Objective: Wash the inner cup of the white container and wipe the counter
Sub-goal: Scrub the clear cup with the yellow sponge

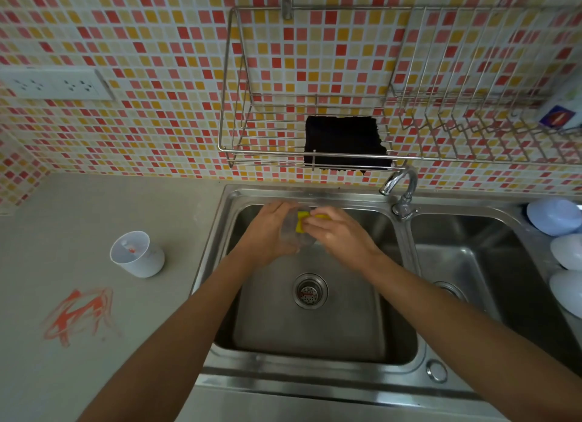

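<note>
Hands meet over the far part of the left steel basin (315,327). The left hand (267,232) is curled around a clear, thin-walled inner cup (293,235), whose outline is faint and hard to trace against the metal. The right hand (340,235) pinches a yellow sponge (301,223) at the cup's mouth; most of the sponge is hidden by the fingers. On the left, a white container (138,254), round and tapered, stands upright on the matt grey bench (94,207), with an orange speck inside. Nearer, a smeared orange stain (78,314) marks the bench. A curved chrome tap (401,188) rises between the two basins. On the tiled wall, a wire rack (267,150) carries a dark, ragged-edged cloth (345,143). Pale rounded objects at the right edge are cut off.
</note>
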### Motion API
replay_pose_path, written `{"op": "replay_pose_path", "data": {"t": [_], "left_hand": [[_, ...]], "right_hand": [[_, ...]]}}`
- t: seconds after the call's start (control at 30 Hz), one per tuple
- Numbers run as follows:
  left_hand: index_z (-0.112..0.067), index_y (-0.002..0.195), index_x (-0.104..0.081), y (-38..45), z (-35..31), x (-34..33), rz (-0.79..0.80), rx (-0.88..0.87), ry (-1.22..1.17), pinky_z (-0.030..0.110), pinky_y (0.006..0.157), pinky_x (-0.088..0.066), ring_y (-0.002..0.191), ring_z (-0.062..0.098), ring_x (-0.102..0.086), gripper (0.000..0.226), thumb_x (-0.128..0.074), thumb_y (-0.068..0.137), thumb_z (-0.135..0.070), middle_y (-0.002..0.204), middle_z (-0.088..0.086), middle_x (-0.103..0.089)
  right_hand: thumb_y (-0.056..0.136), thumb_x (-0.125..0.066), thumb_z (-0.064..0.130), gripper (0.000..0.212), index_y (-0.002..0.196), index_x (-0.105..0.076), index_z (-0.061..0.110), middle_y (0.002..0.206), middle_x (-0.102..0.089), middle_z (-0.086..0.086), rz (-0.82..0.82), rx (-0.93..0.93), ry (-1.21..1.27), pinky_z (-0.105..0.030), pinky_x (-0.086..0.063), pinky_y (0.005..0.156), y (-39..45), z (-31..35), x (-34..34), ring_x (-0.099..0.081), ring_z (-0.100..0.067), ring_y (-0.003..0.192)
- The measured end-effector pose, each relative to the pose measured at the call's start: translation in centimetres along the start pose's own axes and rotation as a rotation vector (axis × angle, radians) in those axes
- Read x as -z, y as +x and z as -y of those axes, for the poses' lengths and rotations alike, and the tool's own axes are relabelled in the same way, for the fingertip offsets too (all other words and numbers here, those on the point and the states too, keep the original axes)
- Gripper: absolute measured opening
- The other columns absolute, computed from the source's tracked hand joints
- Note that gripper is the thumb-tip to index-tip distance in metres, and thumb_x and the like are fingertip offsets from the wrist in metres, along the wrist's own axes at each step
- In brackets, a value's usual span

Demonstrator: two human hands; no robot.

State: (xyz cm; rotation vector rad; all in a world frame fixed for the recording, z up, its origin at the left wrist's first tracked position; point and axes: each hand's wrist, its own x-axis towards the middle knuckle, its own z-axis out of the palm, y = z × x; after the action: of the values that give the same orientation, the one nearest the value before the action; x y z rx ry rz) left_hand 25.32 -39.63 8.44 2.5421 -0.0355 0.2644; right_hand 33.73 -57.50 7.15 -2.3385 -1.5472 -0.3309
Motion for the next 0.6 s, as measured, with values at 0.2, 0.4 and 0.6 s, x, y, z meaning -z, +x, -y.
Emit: {"op": "replay_pose_path", "data": {"t": [0.2,0.4,0.6], "left_hand": [[-0.009,0.131,-0.052,-0.4,1.3,-0.3,-0.002,0.019,0.075,0.036,0.103,-0.041,0.118,0.024,-0.05,0.08,-0.086,0.06,-0.027,0.127,0.007,-0.056],[-0.009,0.134,-0.05,-0.8,0.4,-0.2,0.052,0.042,0.034,0.02,0.1,-0.027,0.123,0.022,-0.045,0.082,-0.087,0.061,-0.021,0.132,0.005,-0.054],[-0.013,0.133,-0.05,-0.9,1.2,0.7,0.079,0.068,-0.022,0.028,0.102,-0.037,0.12,0.021,-0.05,0.087,-0.09,0.057,-0.028,0.131,0.003,-0.056]], "right_hand": [[0.087,-0.062,0.004,0.025,0.104,-0.074,0.018,0.098,-0.071,0.0,-0.072,-0.465,0.521,-0.006,-0.038,0.077,-1.0,4.8,-0.3,-0.055,-0.013,0.087],[0.068,-0.072,-0.011,0.04,0.101,-0.073,0.011,0.097,-0.074,-0.001,0.04,-0.093,0.21,-0.033,-0.055,0.08,-1.0,1.4,0.4,-0.061,-0.026,0.094],[0.071,-0.07,-0.004,0.035,0.102,-0.072,0.013,0.1,-0.073,0.004,0.025,-0.015,0.177,-0.025,-0.05,0.085,-1.5,2.8,0.5,-0.059,-0.021,0.094]]}}
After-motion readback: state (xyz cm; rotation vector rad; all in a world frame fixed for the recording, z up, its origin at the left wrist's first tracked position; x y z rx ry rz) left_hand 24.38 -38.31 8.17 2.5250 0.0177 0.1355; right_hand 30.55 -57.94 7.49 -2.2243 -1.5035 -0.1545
